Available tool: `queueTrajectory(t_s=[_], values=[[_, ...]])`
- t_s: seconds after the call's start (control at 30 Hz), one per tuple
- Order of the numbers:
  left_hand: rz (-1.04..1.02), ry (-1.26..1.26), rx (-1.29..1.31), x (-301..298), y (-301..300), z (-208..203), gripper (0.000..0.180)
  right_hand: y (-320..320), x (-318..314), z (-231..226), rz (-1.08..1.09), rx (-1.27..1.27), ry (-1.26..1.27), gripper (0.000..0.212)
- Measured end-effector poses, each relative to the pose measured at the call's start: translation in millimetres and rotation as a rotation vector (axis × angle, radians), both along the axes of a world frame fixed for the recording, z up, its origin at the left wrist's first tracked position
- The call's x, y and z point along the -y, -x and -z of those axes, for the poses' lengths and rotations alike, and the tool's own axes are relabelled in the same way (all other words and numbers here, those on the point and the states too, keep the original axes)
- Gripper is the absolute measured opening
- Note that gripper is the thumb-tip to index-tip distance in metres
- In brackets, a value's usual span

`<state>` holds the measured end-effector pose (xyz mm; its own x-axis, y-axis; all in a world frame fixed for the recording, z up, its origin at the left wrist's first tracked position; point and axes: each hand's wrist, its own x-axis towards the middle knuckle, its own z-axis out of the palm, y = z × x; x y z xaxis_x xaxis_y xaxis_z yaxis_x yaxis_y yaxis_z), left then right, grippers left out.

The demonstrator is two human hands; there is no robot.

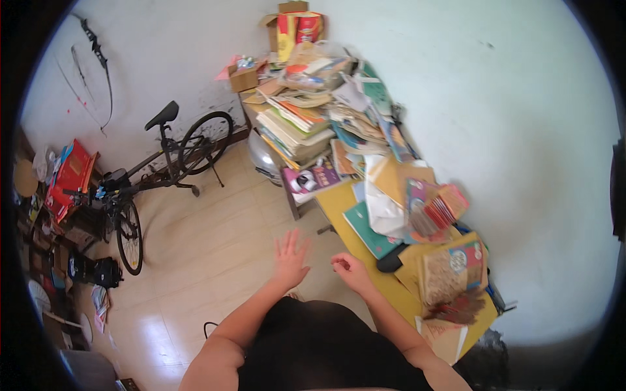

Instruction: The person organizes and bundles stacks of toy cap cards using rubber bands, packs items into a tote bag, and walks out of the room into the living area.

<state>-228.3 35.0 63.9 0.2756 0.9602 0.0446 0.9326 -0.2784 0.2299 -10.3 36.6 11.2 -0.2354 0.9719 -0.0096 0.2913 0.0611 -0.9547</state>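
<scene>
My left hand [291, 262] is held out over the tiled floor with its fingers spread, and nothing is in it. To its right, my right hand [351, 272] has its fingers curled in toward the palm; I see nothing in them. It is close to the left edge of a yellow table [334, 199] but apart from the things on it. Nearest on that table lie a teal notebook [369, 229] and a dark object [390, 259]. Beyond them sit a white plastic bag [385, 205], a bundle of red-edged booklets [442, 210] and a brown package [450, 268].
Stacked books and papers [297, 133] crowd the far end of the tables, with a cardboard box [243, 79] behind. A bicycle [173, 156] leans at the left wall, under a hanging bow [98, 52]. Clutter with a red box [72, 176] lines the left side.
</scene>
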Motion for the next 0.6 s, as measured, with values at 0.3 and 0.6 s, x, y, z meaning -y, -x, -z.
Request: queueTrajectory(t_s=[0.3,0.6], values=[[-0.359,0.093,-0.003,-61.6,227.7,-3.1,0.075,168.2,-144.9,-20.3,-0.266,0.185,-0.193,0.018],[-0.399,0.152,0.113,-157.1,304.8,-15.4,0.072,230.8,-301.4,-38.2,-0.286,0.079,-0.326,0.022]])
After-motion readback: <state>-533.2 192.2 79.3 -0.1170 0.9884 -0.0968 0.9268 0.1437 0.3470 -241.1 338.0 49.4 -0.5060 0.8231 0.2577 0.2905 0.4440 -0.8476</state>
